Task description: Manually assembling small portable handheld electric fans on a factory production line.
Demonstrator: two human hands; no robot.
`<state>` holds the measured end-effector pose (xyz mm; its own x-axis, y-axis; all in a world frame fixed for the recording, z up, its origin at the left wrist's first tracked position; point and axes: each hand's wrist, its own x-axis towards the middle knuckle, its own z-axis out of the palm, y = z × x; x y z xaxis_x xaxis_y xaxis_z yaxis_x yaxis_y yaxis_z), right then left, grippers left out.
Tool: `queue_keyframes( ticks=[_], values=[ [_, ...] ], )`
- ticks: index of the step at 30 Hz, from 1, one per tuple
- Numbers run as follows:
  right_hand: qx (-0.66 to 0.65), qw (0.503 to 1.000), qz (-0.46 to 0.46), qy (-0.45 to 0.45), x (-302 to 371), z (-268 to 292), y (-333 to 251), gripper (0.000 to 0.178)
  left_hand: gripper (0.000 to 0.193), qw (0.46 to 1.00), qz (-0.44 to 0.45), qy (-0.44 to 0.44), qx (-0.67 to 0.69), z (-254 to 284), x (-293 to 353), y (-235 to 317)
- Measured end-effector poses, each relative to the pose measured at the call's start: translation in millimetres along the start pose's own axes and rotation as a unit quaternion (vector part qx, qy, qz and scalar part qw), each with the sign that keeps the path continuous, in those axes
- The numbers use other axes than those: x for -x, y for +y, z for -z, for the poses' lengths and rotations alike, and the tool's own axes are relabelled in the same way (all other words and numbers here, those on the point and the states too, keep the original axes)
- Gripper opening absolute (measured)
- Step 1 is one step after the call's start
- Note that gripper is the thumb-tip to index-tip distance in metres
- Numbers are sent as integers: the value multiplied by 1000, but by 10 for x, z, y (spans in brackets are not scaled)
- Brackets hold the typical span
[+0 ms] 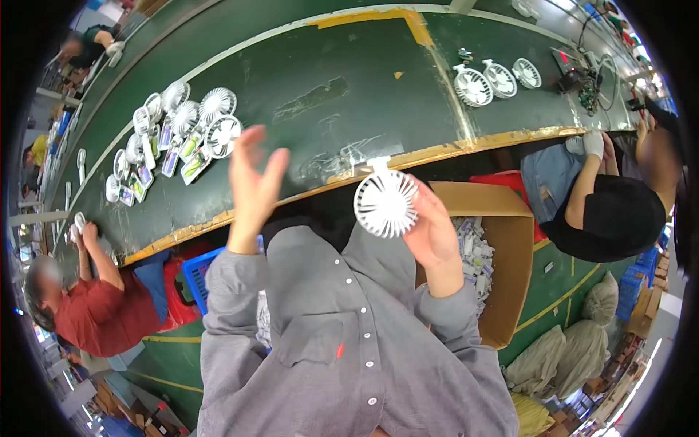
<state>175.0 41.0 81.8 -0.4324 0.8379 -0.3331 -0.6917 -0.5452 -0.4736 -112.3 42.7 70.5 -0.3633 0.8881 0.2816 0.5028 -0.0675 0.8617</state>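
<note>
Right grip (432, 234) on fan (386, 205), carton (512, 269) of pieces (477, 256)

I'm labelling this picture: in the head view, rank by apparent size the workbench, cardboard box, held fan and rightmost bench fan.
1. Workbench
2. Cardboard box
3. Fan in the right hand
4. Rightmost bench fan
The held fan looks nearer the camera, so the fans' true sizes are unsure.

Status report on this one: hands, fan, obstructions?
Left hand raised, open, empty. Right hand holding white fan by its edge. Nothing visibly blocking either hand.
</note>
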Motion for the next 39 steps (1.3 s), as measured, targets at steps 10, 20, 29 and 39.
queue_keyframes(
  ticks=[10,20,29,39],
  values=[
    [168,932,281,154,-812,622,-678,27,67,882,8,-40,-470,610,-183,-661],
    [794,371,465,124,-1582,776,-884,19,56,994,64,-66,-63,-43,11,102],
    [645,665,368,-73,-904,-96,-361,81,74,819,154,-111,541,-234,225,526],
    [358,922,61,-138,-109,-231,405,57,68,763,236,-126,589,-118,646,670]
  ],
)
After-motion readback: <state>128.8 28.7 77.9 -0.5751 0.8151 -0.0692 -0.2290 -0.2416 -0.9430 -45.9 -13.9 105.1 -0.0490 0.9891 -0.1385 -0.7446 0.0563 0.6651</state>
